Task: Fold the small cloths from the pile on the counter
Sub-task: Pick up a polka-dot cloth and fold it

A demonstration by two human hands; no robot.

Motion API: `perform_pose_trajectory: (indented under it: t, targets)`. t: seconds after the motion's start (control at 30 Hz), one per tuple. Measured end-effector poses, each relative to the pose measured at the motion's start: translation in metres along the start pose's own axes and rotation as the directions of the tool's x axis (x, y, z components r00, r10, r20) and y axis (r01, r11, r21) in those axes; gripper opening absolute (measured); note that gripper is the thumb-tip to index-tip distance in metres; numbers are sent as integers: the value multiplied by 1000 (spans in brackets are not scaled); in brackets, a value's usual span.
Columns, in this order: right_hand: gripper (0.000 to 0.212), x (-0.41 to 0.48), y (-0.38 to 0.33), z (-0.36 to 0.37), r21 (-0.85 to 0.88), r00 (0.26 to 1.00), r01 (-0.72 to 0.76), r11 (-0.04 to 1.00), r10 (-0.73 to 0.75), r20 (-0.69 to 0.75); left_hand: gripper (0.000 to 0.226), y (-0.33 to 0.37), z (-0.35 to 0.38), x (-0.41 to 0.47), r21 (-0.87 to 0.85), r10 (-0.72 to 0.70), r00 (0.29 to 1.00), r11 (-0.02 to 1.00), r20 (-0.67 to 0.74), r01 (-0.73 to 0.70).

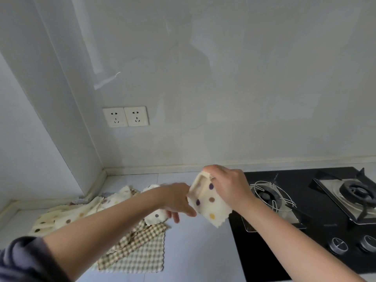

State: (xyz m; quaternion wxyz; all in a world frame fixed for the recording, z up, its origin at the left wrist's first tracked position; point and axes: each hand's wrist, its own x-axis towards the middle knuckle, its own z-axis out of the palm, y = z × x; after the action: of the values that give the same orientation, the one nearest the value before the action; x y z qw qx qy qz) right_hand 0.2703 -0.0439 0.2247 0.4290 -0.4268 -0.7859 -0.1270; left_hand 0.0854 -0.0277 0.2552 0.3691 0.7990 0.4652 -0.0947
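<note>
A pale kitchen counter (193, 251) runs along a grey wall with two white sockets (125, 117).

A small cream cloth with dots (207, 202) is held up in the air over the counter, just beside the left edge of the black stove (264, 251). Its long way goes up and down, leaning a little. Its top edge is folded over, and its bottom corner points down at the counter.

The right hand (227, 184) comes from the right, with its back to the camera. Its fingers are bent and pinch the top of the cloth. The left hand (177, 200) reaches across from the left. Its fingers are curled and hold the cloth's left edge.

Under the left arm lies the pile (81, 212) of dotted cloths, all rumpled. Two checked cloths (140, 253) lie next to it, nearer the person. A dark sleeve (20, 259) shows at the bottom left. A bent wire rack (270, 194) sits on the near burner.
</note>
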Motion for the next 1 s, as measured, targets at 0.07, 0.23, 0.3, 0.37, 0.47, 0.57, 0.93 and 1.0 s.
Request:
perform_pose_trajectory:
  t: [0.07,0.23,0.3,0.37,0.47,0.57,0.93,1.0]
  targets:
    - [26,-2,15,-3,48,972,-230,972,227,58,11,-1,-11,-9,269,115,993,958,-33,-102]
    - [18,-1,19,6,295,818,-556,777,450,357,17,3,-37,-19,-207,319,902,942,290,-266]
    - [21,3,15,10,343,789,-609,715,502,356,14,-8,-44,-15,-351,347,889,906,298,-236]
    - [24,3,14,14,388,744,-668,635,584,326,20,-21,-47,-5,-457,315,937,862,150,-217]
    - [25,2,12,23,423,671,-724,544,699,248,33,-30,-40,13,-713,185,954,633,-238,-300]
    - [24,4,10,30,415,612,-752,513,776,151,33,-22,-21,26,-865,-35,925,370,-378,-339]
    - [22,5,28,24,407,538,-762,504,842,-34,51,1,40,75,-473,-263,603,853,-753,-219]
    - [21,2,38,23,401,546,-770,496,838,12,54,-4,40,77,-586,-240,725,765,-646,-269]
